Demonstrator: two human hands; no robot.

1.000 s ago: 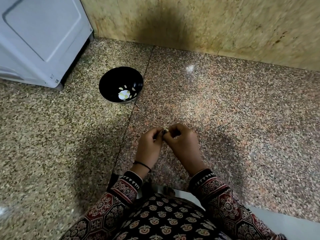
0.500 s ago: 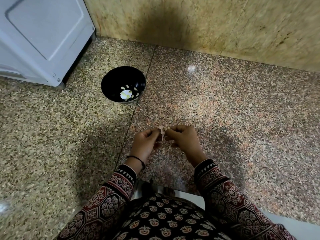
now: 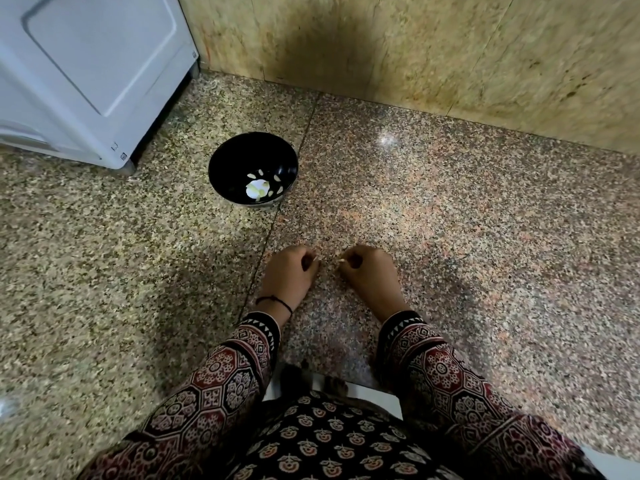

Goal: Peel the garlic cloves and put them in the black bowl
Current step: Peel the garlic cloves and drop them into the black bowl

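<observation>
The black bowl (image 3: 221,168) stands on the speckled stone surface, ahead and to the left of my hands. Several peeled garlic cloves (image 3: 277,178) and a white scrap lie in its bottom. My hands are low over the surface, a small gap between them. My right hand (image 3: 369,271) pinches a small pale garlic clove (image 3: 341,260) at its fingertips. The fingers of my left hand (image 3: 289,271) are curled, and a thin sliver of garlic skin (image 3: 317,260) shows at their tips. Most of what each hand holds is hidden by the fingers.
A white appliance (image 3: 86,74) stands at the far left, close behind the bowl. A yellowish stone wall (image 3: 415,46) closes the back. My patterned sleeves and clothing fill the lower middle, over a white edge (image 3: 616,465).
My hands were together, both pinching the clove. Now they have pulled apart sideways and dropped lower in view, each keeping a piece. The bowl has not moved.
</observation>
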